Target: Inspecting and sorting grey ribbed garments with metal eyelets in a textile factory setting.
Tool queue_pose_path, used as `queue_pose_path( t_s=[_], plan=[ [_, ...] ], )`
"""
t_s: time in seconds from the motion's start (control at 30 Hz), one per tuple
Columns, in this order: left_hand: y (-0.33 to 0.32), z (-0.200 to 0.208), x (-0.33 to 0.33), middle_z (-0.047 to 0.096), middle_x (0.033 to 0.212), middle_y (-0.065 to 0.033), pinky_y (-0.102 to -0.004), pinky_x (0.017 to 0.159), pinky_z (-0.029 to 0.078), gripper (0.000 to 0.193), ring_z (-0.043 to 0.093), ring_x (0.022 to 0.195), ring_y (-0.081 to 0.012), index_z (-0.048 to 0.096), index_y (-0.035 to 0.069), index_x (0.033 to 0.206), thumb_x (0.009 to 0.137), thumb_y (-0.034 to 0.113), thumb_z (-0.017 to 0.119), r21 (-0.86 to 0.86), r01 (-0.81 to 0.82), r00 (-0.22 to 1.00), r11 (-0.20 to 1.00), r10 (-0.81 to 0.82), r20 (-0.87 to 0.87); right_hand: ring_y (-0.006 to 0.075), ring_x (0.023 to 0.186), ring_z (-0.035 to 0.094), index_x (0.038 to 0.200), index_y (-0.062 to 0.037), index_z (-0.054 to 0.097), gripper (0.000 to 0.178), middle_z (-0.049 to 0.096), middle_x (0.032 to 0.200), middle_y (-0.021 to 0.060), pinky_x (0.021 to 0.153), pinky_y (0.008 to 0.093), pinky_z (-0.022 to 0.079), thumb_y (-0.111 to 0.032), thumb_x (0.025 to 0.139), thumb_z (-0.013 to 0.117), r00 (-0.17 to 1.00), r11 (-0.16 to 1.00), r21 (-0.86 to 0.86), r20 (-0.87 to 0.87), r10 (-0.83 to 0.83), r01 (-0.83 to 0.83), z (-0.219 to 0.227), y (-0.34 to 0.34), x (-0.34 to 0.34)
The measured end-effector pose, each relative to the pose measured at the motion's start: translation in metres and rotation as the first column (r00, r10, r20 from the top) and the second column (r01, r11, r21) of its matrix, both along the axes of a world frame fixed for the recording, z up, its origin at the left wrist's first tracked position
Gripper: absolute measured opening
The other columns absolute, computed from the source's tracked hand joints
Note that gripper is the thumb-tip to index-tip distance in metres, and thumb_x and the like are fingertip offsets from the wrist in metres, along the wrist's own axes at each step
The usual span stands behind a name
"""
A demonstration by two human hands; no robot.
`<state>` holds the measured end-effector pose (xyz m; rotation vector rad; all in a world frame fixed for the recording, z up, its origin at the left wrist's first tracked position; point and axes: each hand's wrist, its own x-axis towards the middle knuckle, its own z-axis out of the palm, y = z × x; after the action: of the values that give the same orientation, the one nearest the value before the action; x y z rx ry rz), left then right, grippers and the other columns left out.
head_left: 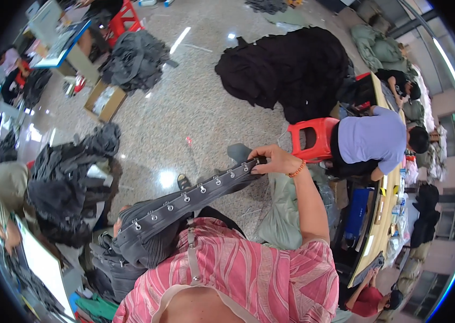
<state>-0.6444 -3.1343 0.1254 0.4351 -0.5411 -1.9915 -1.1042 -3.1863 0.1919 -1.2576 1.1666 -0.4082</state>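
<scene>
A dark grey garment [152, 242] lies across my front, its band pulled out taut on a slant. Along that band runs a row of several shiny metal rings on small fittings. My right hand [271, 160], with an orange bead bracelet on its wrist, pinches the band's far right end. At the lower left end my left hand [118, 225] grips the garment's edge; most of that hand is hidden behind the cloth. More dark cloth hangs in folds below the left end of the band.
A red stool [313, 139] stands at right, with a person in a lilac top beside a long worktable [370, 231]. Heaped black cloth [286, 70] covers floor ahead. Grey garment piles [136, 59] and a cardboard box [105, 101] lie left. Pale green cloth [281, 210] sits below my right arm.
</scene>
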Motion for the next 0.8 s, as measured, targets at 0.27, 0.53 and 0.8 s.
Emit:
queue_pose_path(
  t_s=[0.27,0.53,0.8],
  plan=[
    [-0.192,0.009,-0.084,0.054,0.119,-0.0172,-0.0396,0.093,0.045,0.033,0.056,0.107,-0.0279,0.047,0.008,0.116,0.091,0.028,0.052,-0.034,0.258,0.965,0.966,-0.259,-0.041,0.0064,0.085,0.057,0.104,-0.0024,0.065,0.036,0.065,0.089,-0.0004,0.079,0.0239,0.046,-0.013,0.072,0.075,0.985,0.989,-0.134,-0.151,-0.086,0.066,0.000,-0.110,-0.074],
    [-0.329,0.018,-0.171,0.054,0.119,-0.0171,-0.0393,0.093,0.045,0.033,0.056,0.106,-0.0276,0.046,0.008,0.116,0.091,0.028,0.052,-0.069,0.311,0.950,0.948,-0.313,-0.014,0.0119,0.102,0.059,0.118,0.0000,0.058,0.044,0.065,0.110,0.0073,0.092,0.0266,0.045,0.002,0.077,0.070,0.957,0.989,0.024,0.248,-0.149,0.148,-0.031,-0.237,-0.136],
    [-0.432,0.038,-0.237,0.054,0.119,-0.0170,-0.0391,0.093,0.045,0.032,0.056,0.106,-0.0273,0.046,0.008,0.116,0.091,0.027,0.051,-0.083,0.290,0.957,0.954,-0.290,0.010,0.0131,0.095,0.062,0.124,0.0038,0.052,0.050,0.065,0.110,0.0131,0.087,0.0262,0.049,0.003,0.076,0.068,0.917,0.994,0.085,0.385,-0.100,0.073,-0.018,-0.374,-0.184]
  ],
)
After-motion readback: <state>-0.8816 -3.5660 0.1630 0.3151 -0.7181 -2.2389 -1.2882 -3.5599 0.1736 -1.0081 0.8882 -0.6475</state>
